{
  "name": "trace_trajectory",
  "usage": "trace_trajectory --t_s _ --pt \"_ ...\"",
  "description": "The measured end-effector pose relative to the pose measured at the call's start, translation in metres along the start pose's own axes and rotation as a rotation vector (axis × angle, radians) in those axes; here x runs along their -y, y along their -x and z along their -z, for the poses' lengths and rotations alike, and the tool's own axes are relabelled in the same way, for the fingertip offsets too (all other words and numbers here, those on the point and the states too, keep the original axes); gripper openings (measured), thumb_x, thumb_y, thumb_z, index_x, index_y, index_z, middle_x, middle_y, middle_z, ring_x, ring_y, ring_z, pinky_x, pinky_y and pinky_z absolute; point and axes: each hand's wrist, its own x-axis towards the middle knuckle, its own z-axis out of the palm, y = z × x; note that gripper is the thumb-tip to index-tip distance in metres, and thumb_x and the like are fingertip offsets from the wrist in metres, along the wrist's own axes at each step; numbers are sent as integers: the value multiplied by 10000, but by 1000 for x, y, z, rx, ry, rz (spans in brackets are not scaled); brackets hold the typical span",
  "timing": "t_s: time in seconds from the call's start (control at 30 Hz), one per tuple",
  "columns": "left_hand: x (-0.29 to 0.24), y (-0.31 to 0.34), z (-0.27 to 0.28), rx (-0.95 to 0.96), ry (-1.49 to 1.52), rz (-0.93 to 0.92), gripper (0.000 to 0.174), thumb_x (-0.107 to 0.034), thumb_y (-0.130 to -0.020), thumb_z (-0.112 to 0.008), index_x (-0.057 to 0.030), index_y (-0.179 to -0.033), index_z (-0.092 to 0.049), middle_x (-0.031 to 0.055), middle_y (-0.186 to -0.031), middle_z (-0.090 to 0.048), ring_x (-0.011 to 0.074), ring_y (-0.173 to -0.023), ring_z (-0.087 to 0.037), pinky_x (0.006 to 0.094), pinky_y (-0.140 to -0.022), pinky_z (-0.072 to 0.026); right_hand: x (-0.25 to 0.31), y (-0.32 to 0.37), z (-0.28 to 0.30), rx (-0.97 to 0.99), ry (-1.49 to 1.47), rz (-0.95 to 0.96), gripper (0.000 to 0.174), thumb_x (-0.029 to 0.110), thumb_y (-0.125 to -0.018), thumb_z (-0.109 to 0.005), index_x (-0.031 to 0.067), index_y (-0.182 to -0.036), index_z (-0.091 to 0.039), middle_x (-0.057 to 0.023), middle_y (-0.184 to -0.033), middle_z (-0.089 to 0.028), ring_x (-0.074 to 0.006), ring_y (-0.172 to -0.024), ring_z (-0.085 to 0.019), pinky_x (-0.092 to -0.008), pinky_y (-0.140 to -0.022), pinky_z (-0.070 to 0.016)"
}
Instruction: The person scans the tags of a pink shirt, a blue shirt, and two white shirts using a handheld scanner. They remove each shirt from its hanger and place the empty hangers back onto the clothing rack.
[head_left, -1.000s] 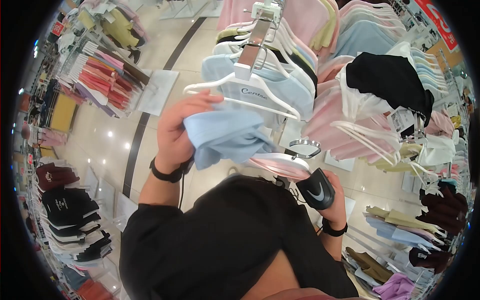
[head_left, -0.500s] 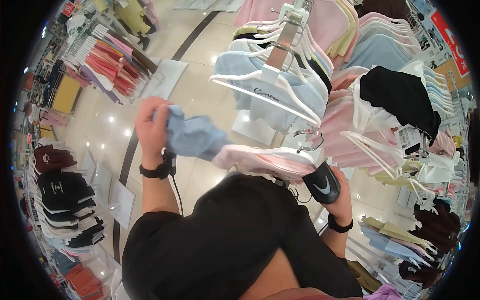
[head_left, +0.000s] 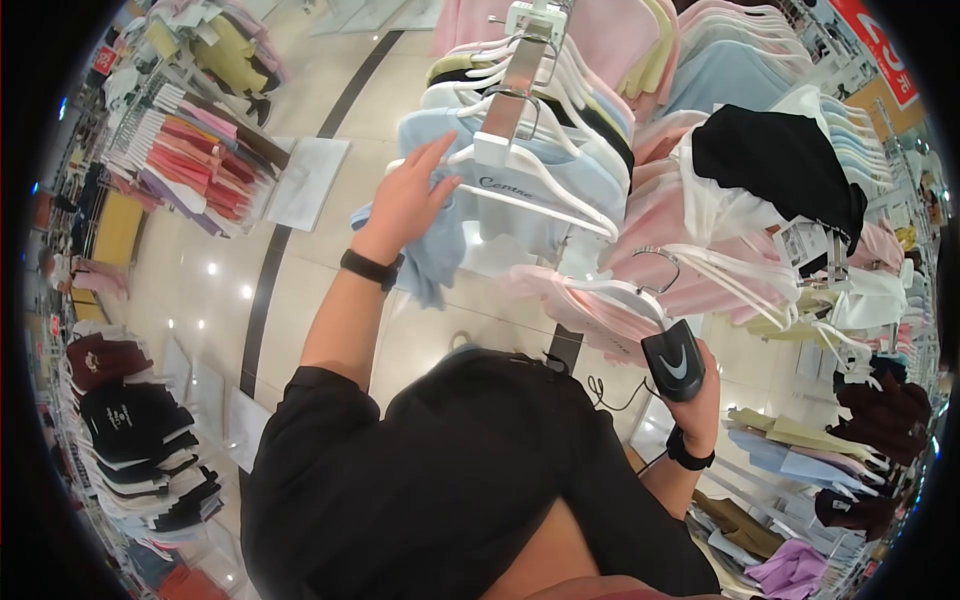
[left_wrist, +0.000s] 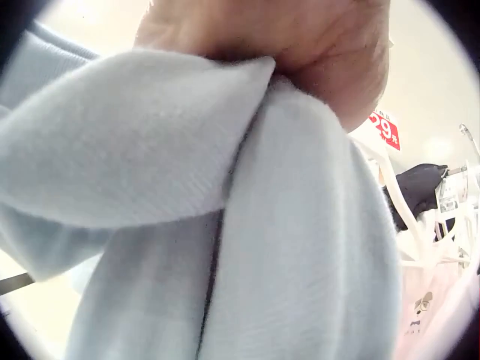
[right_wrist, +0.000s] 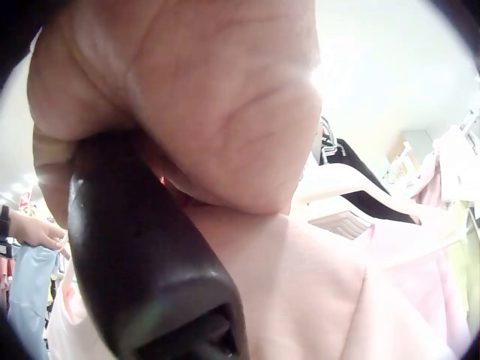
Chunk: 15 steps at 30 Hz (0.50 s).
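Note:
In the head view my left hand (head_left: 408,205) reaches up beside an empty white hanger (head_left: 540,200) at the end of the rail, and a light blue top (head_left: 435,260) hangs from it. Folds of that top (left_wrist: 300,202) are bunched against the palm in the left wrist view. My right hand (head_left: 697,390), lower and to the right, grips a black handheld device (head_left: 674,362) with a grey curved mark. Pink tops (head_left: 590,315) on white hangers hang right beside the device. In the right wrist view the fingers curl round its black body (right_wrist: 150,255).
A metal rail (head_left: 518,85) carries several tops on white hangers, a light blue "Centre" one (head_left: 550,150) near its front. To the right, a black garment (head_left: 775,165) lies over hanging clothes. Another rack of red and pink clothes (head_left: 190,170) stands at the left.
My left hand swung out to the left with the light blue top, then came back up toward the rail's front hanger. The right hand shifted slightly right with the black device and pink tops.

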Motion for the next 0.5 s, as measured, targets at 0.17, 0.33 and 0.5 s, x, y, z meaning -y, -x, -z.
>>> trace_trajectory --t_s 0.17,0.33,0.5 --pt "17 -12 -14 41 21 11 225 -193 -981 -694 -89 -1180 -705 140 -1047 -691 398 -935 -660 457 -786 -531 -3 10 6 -67 -76 -60 480 42 -725 -813 36 -1193 -706 -112 -1138 -707 -322 -1045 -649 -394 -953 -502" --pt "28 -16 6 44 -4 -60 231 -200 -980 -687 -153 -1201 -735 91 -960 -680 344 -863 -669 433 -747 -537 -20 7 7 -88 -101 -24 473 9 -742 -760 -2 -1200 -638 -127 -1034 -690 -268 -934 -650 -349 -893 -506" --pt "27 -14 26 115 26 -98 256 -129 -971 -688 -135 -1225 -725 101 -980 -666 346 -867 -658 424 -750 -528 -33 -11 -1 -93 -109 -38 515 13 -738 -767 -2 -1239 -649 -153 -1102 -699 -303 -983 -672 -361 -914 -514"
